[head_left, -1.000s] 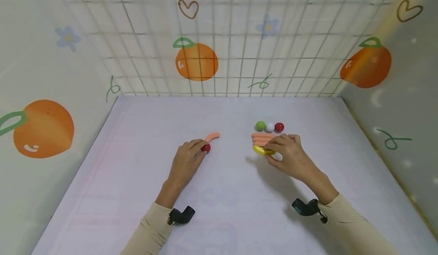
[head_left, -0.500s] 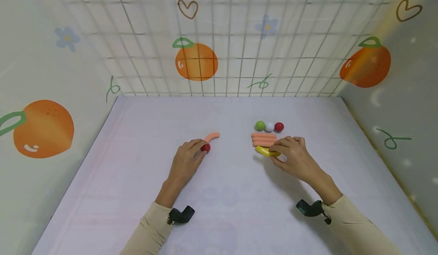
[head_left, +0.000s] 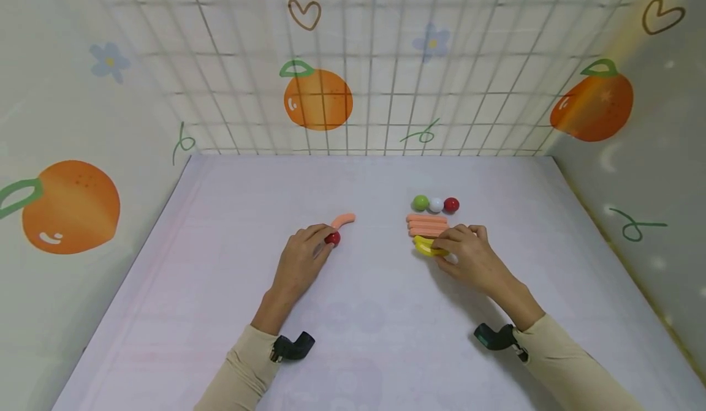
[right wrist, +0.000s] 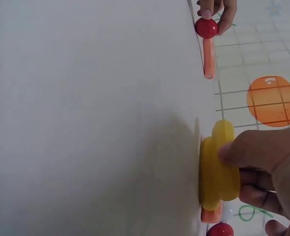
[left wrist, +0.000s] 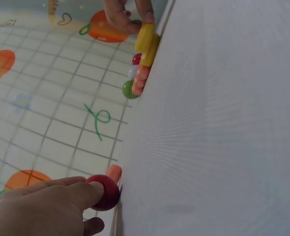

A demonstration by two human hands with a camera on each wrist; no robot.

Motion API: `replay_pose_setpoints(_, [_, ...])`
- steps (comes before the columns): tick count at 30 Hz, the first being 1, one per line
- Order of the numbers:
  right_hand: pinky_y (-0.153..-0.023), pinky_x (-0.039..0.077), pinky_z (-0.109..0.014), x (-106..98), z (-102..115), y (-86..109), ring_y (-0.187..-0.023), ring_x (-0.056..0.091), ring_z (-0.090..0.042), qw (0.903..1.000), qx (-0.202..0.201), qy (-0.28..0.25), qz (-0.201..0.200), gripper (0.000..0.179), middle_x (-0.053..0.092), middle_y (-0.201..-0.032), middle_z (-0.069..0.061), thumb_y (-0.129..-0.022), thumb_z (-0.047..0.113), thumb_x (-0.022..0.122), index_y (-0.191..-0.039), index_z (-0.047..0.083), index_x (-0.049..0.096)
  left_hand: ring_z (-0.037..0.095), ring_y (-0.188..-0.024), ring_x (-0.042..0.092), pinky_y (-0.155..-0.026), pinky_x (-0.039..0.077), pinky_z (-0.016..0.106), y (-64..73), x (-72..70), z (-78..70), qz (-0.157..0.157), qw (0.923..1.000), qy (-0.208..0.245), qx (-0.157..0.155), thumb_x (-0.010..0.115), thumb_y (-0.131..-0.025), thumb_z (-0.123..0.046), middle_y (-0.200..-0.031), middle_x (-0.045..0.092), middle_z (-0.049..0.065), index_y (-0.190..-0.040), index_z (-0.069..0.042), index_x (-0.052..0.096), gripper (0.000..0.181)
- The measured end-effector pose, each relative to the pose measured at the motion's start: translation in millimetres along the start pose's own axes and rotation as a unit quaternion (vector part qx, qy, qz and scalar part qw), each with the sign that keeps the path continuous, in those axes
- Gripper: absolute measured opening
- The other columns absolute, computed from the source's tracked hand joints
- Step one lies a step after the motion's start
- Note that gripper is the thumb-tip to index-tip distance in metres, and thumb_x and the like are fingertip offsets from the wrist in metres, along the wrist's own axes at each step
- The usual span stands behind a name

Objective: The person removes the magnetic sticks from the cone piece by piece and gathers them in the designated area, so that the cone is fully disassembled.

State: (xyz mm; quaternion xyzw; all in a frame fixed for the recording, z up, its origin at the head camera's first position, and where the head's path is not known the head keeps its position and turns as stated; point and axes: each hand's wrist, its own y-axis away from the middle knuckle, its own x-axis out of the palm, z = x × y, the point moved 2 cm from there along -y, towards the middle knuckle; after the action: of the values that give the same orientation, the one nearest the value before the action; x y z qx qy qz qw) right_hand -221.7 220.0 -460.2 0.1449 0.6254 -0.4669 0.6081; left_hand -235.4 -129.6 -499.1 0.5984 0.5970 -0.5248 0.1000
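Observation:
My left hand (head_left: 302,256) pinches a glossy red ball (head_left: 333,238) on the table, fingertips on one side and thumb on the other. Just beyond that ball lies a curved pink stick (head_left: 344,218). My right hand (head_left: 470,258) holds a curved yellow stick (right wrist: 226,162) between thumb and fingers. A second yellow stick (right wrist: 208,174) lies right beside it, low against the table. Past the yellow pair, several pink sticks (head_left: 423,223) lie side by side, their right ends close to my right fingers. Part of the yellow pair is hidden by those fingers.
Behind the pink sticks stands a row of balls: a green one (head_left: 421,203), a white one (head_left: 436,205) and a red one (head_left: 451,205). The pale table (head_left: 331,337) meets printed curtain-like walls at the back and both sides.
My right hand has shifted slightly right and toward me with the yellow stick, showing more of the pink sticks. In the last half second it turned a little. My left hand stays put.

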Motion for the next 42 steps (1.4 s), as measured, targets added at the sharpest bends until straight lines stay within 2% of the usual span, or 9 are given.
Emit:
replay_pose_setpoints(10, [-0.086,0.035,-0.052,5.3,-3.6,1.1,-0.096,0.058,-0.025,0.9998,0.007,0.008,0.016,0.024,0.070,-0.097,-0.003,-0.073,0.011,0.089,-0.095,0.008,0.079,0.023,-0.099,0.061,-0.082,0.050,0.038,-1.4,0.5,-1.2,0.005,1.0000,-0.004,0.001,0.078,-0.088,-0.012,-0.125,0.066,0.004,-0.123,-0.012,0.071,0.036])
replay_pose_setpoints(21, [-0.080,0.036,-0.048,8.2,-6.2,4.2,-0.094,0.058,-0.027,0.9998,-0.017,0.006,-0.012,0.029,0.069,-0.095,-0.004,-0.069,0.006,0.091,-0.094,0.006,0.077,0.023,-0.098,0.062,-0.080,0.050,0.038,-1.4,1.6,-2.3,-0.006,0.9999,-0.002,0.010,0.079,-0.087,-0.010,-0.124,0.066,0.003,-0.121,-0.011,0.072,0.035])
replay_pose_setpoints(27, [-0.082,0.037,-0.048,8.6,-4.7,6.4,-0.096,0.058,-0.027,0.9998,-0.010,0.014,-0.006,0.031,0.069,-0.097,-0.005,-0.068,0.007,0.092,-0.095,0.006,0.077,0.018,-0.099,0.060,-0.083,0.050,0.038,-0.3,3.9,-4.2,0.008,0.9980,0.062,0.001,0.082,-0.086,-0.024,-0.115,0.067,-0.001,-0.119,-0.015,0.073,0.035])
replay_pose_setpoints(31, [-0.082,0.036,-0.048,8.8,1.9,5.1,-0.096,0.057,-0.026,0.9997,-0.019,-0.004,-0.015,0.031,0.068,-0.097,-0.004,-0.068,0.006,0.092,-0.095,0.006,0.077,0.018,-0.103,0.059,-0.086,0.050,0.037,0.3,2.9,-5.7,0.005,0.9959,0.090,0.006,0.074,-0.093,-0.019,-0.117,0.066,-0.001,-0.119,-0.013,0.073,0.027])
replay_pose_setpoints(36, [-0.078,0.036,-0.047,12.3,15.7,-2.0,-0.091,0.058,-0.025,0.9964,-0.055,-0.034,-0.055,0.025,0.069,-0.093,-0.003,-0.070,0.003,0.089,-0.091,0.007,0.077,0.023,-0.111,0.058,-0.088,0.049,0.040,0.0,4.2,-2.0,0.004,0.9978,0.055,0.035,0.068,-0.094,-0.004,-0.125,0.066,0.002,-0.121,-0.008,0.072,0.028])
replay_pose_setpoints(42, [-0.075,0.036,-0.044,21.9,38.2,-15.5,-0.092,0.061,-0.025,0.9934,-0.079,-0.052,-0.065,0.020,0.069,-0.093,-0.003,-0.075,0.008,0.085,-0.092,0.008,0.076,0.024,-0.112,0.058,-0.084,0.048,0.042,0.1,6.7,2.1,0.009,0.9983,0.036,0.044,0.073,-0.092,-0.009,-0.123,0.067,0.001,-0.115,-0.012,0.075,0.023])
